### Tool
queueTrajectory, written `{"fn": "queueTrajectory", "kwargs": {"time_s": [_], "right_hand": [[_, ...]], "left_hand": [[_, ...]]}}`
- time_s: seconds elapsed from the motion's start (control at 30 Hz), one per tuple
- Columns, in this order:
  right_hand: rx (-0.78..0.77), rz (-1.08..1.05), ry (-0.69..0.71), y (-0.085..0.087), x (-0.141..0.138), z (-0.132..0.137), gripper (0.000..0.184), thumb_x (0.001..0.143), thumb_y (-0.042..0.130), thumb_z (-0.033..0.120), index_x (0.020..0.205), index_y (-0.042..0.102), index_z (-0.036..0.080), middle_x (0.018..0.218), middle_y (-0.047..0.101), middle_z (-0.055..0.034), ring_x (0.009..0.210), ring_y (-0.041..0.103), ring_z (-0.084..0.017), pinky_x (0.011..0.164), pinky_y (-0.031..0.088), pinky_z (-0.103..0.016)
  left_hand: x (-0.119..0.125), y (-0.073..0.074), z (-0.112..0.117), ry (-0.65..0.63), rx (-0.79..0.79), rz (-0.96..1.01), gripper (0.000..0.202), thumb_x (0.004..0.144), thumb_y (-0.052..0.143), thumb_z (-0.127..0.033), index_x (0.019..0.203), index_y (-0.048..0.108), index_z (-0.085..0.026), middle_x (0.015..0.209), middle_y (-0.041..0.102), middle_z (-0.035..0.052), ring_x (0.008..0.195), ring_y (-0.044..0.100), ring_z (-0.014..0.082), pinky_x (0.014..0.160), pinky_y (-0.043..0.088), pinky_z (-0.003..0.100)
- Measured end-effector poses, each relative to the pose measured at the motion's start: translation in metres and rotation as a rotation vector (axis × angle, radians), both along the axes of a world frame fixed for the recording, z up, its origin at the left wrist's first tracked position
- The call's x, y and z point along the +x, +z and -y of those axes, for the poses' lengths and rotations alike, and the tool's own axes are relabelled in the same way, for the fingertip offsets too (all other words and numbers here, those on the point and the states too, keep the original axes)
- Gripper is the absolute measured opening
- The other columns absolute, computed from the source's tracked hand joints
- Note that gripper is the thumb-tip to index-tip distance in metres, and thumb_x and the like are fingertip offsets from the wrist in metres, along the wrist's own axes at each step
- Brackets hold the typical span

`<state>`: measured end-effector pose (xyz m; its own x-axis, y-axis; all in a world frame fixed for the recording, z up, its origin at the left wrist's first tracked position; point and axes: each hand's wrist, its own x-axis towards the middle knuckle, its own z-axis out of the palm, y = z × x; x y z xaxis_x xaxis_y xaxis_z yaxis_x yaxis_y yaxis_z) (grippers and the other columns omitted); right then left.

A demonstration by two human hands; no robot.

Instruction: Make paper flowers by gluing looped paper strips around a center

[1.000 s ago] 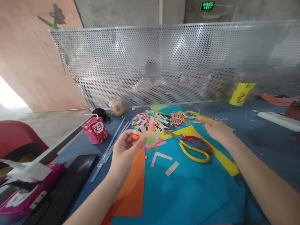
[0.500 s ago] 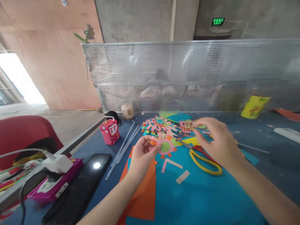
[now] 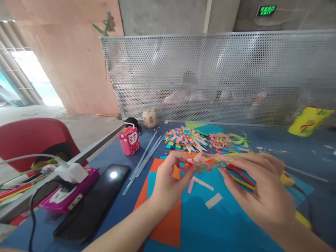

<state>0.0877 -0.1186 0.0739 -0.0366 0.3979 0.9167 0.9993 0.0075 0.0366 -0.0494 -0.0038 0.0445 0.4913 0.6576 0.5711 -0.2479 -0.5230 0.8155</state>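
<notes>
A layered paper flower (image 3: 203, 167) is pinched between the thumb and fingers of the left hand (image 3: 169, 178), above the blue paper sheet (image 3: 223, 222) on the desk (image 3: 110, 157). The right hand (image 3: 258, 185) is held at the flower's right side, thumb and fingers parted; whether anything is grasped, including the yellow corded tool (image 3: 287, 179) beside it, cannot be told. Near the desk's left edge, a phone (image 3: 90, 206) and a red drink carton (image 3: 128, 141) are placed.

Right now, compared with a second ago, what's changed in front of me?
Your right hand has moved left and nearer you, to the paper flower, which has tipped from face-on to nearly edge-on. Your left hand still pinches the flower. Juice box, phone and loose paper strips stayed put.
</notes>
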Motion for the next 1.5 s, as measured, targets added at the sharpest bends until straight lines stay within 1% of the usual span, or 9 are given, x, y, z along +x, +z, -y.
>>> {"fn": "queueTrajectory", "kwargs": {"time_s": [0.17,0.23,0.47,0.6,0.73,0.87,1.13,1.4,1.5], "right_hand": [[-0.029,-0.048,-0.021,-0.003,0.002,0.004,0.011,0.078,0.059,0.024,0.088,0.056,0.024,0.077,0.066,-0.0027,0.071,0.059,-0.019,0.073,0.04,-0.036],[-0.028,-0.07,-0.028,-0.004,0.003,0.005,0.012,0.078,0.059,0.024,0.09,0.057,0.024,0.077,0.066,-0.0034,0.071,0.059,-0.02,0.072,0.041,-0.037],[-0.043,-0.109,-0.041,-0.002,0.0,0.006,0.013,0.08,0.056,0.029,0.089,0.062,0.021,0.076,0.066,-0.0048,0.072,0.06,-0.02,0.071,0.041,-0.038],[-0.114,-0.221,0.036,-0.004,-0.002,0.007,0.014,0.08,0.055,0.03,0.089,0.063,0.023,0.08,0.067,-0.0028,0.073,0.062,-0.019,0.072,0.043,-0.04],[-0.191,-0.306,0.111,-0.009,0.001,0.009,0.012,0.079,0.056,0.03,0.089,0.062,0.025,0.081,0.068,-0.0009,0.075,0.062,-0.02,0.073,0.044,-0.041],[-0.224,-0.298,0.151,-0.013,0.004,0.012,0.011,0.077,0.059,0.029,0.088,0.06,0.027,0.083,0.069,0.0008,0.078,0.062,-0.021,0.072,0.045,-0.042],[-0.201,-0.41,0.181,-0.009,0.003,0.016,0.011,0.076,0.06,0.034,0.086,0.06,0.029,0.081,0.069,0.0016,0.07,0.063,-0.022,0.067,0.048,-0.042],[-0.194,-0.283,0.108,0.001,0.001,0.013,0.009,0.08,0.055,0.04,0.077,0.06,0.033,0.07,0.068,0.0065,0.063,0.062,-0.02,0.063,0.045,-0.04],[-0.195,-0.267,0.124,0.001,0.001,0.013,0.009,0.08,0.054,0.04,0.078,0.06,0.033,0.07,0.068,0.0067,0.063,0.062,-0.019,0.062,0.045,-0.039]], "left_hand": [[-0.002,-0.001,0.0,0.059,0.243,-0.013,0.016,0.075,0.06,-0.012,0.085,0.052,-0.021,0.079,0.061,-0.0008,0.074,0.059,0.0109,0.065,0.046,0.023],[-0.003,0.0,0.0,0.05,0.351,-0.018,0.018,0.075,0.06,-0.009,0.086,0.051,-0.021,0.079,0.061,-0.0003,0.075,0.059,0.0109,0.067,0.047,0.023],[-0.007,0.004,-0.001,-0.007,0.685,0.033,0.027,0.072,0.058,0.001,0.09,0.051,-0.018,0.083,0.066,0.0026,0.079,0.06,0.0134,0.075,0.046,0.03],[-0.009,0.007,-0.002,0.001,0.8,0.031,0.028,0.071,0.059,-0.001,0.093,0.051,-0.018,0.086,0.069,0.0037,0.08,0.061,0.0161,0.074,0.045,0.032],[-0.012,0.008,-0.002,0.008,0.824,-0.001,0.032,0.071,0.059,-0.002,0.096,0.05,-0.02,0.089,0.07,0.004,0.082,0.061,0.017,0.075,0.044,0.032],[-0.014,0.009,-0.001,0.008,0.829,0.015,0.033,0.07,0.06,-0.002,0.096,0.05,-0.019,0.09,0.069,0.0039,0.084,0.061,0.0164,0.076,0.044,0.031],[-0.015,0.01,0.001,0.004,0.824,0.005,0.032,0.071,0.061,-0.004,0.096,0.051,-0.02,0.091,0.07,0.0036,0.087,0.06,0.0158,0.078,0.045,0.031],[-0.015,0.012,0.001,0.013,0.813,0.014,0.03,0.072,0.059,-0.006,0.096,0.052,-0.022,0.088,0.07,0.0024,0.083,0.063,0.0157,0.077,0.045,0.03],[-0.015,0.012,0.001,0.009,0.83,0.013,0.031,0.071,0.06,-0.005,0.096,0.051,-0.021,0.087,0.07,0.0038,0.083,0.063,0.0168,0.076,0.045,0.031]]}}
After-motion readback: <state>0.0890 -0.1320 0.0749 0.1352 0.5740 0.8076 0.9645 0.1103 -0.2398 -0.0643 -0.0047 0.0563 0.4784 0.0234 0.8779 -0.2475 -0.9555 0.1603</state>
